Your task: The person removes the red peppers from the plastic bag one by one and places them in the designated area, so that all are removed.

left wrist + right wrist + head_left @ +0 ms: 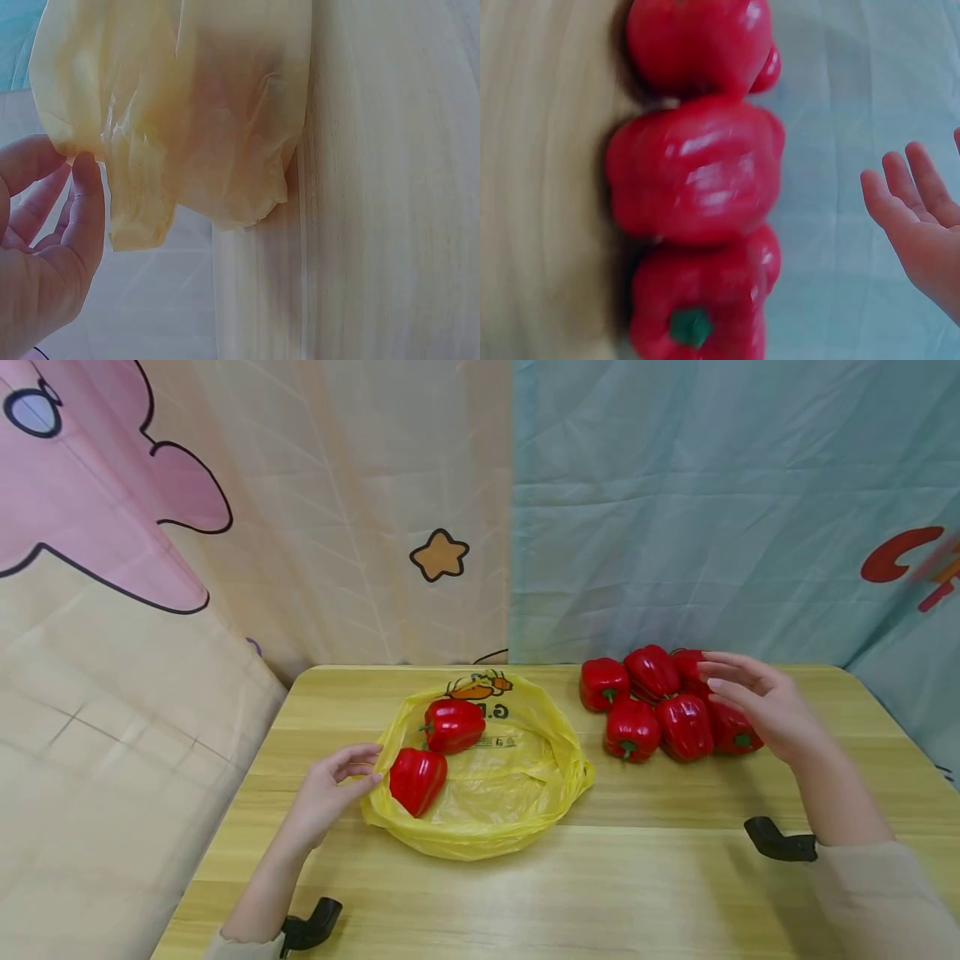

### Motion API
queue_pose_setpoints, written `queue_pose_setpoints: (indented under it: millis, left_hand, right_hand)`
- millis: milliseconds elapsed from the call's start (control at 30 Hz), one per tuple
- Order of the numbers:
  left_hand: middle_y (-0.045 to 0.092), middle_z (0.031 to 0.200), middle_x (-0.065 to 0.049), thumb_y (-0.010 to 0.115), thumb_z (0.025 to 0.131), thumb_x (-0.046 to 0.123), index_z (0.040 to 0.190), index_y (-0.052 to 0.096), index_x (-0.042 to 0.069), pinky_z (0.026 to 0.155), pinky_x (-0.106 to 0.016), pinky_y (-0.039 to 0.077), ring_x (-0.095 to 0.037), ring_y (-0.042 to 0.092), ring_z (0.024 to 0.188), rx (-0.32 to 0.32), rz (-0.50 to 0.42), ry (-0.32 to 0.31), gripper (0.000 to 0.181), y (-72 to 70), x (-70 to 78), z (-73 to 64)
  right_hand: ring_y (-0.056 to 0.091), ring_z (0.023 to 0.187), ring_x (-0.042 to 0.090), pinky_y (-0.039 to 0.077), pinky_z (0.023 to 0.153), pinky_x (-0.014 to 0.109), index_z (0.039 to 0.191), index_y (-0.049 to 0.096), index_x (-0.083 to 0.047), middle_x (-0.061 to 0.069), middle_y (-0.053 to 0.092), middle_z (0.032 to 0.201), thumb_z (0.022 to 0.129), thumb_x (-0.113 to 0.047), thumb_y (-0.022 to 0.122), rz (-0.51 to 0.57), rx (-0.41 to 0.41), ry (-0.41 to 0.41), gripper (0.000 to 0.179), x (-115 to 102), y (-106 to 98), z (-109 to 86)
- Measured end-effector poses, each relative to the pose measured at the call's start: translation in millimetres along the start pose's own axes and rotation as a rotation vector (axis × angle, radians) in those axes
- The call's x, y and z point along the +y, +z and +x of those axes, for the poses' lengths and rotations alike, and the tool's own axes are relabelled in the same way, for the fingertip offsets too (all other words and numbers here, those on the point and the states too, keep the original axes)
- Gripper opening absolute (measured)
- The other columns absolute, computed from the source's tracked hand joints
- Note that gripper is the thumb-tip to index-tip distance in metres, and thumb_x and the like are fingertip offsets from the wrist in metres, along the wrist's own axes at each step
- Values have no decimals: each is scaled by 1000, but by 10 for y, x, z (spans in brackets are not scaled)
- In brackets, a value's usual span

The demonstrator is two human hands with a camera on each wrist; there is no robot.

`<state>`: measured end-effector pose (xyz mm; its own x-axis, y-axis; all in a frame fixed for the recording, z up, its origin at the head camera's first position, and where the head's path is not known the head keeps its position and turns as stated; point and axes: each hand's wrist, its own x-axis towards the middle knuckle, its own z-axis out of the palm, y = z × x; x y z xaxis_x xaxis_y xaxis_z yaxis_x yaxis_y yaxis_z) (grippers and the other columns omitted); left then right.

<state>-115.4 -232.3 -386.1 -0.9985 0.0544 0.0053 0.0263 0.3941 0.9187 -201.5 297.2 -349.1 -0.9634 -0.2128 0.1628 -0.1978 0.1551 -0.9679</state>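
A yellow plastic bag (480, 835) lies on the table with its mouth spread wide. Inside it, toward the left, are two red bell peppers, one behind (454, 727) and one in front (417, 781). My left hand (326, 795) pinches the bag's left rim between thumb and fingers, and the left wrist view shows the bag's edge (90, 142) in that grip. Over the right end of a group of several red bell peppers (684, 727) hovers my right hand (776, 714), fingers spread apart with nothing in them. The right wrist view shows this hand (930, 221) beside the peppers (697, 172).
The wooden table (525, 902) reaches back to a printed curtain (660, 527). At the back right, the peppers sit close together in two rows. A black wrist mount (780, 842) sticks out at the right forearm, and another (311, 927) at the left.
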Motion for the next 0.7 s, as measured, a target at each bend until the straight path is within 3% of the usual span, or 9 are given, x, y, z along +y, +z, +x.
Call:
queue_pose_setpoints:
  millis: [133, 400, 533, 700]
  left_hand:
    - [58, 113, -18, 67, 85, 7, 122, 56, -3, 77, -19, 50, -17, 57, 95, 0, 6, 0, 39, 2, 5, 4]
    - [58, 113, -18, 68, 85, 9, 122, 56, -3, 76, -18, 50, -18, 57, 96, -5, 24, 1, 40, 18, 27, 30]
    - [58, 114, -18, 68, 85, 9, 123, 56, -2, 76, -18, 50, -18, 57, 96, -7, 24, -2, 41, 26, 34, 39]
    - [57, 116, -18, 67, 86, 10, 123, 55, -2, 77, -18, 49, -16, 56, 97, -12, 14, -13, 41, 17, 35, 23]
  right_hand:
    - [52, 107, 5, 46, 83, 15, 135, 45, -9, -7, 55, 122, 95, -11, 52, -83, -35, 22, 41, -108, 163, 65]
    - [53, 110, 10, 47, 84, 18, 132, 49, -12, -3, 54, 124, 92, -10, 58, -55, -148, -3, 41, -275, 488, 208]
    - [50, 115, 21, 49, 83, 21, 132, 48, -8, 4, 53, 127, 90, -14, 62, -104, -174, 22, 44, -317, 681, 297]
    - [48, 118, 30, 50, 84, 27, 132, 48, -5, 11, 52, 129, 89, -19, 64, -111, -273, 21, 48, -343, 939, 430]
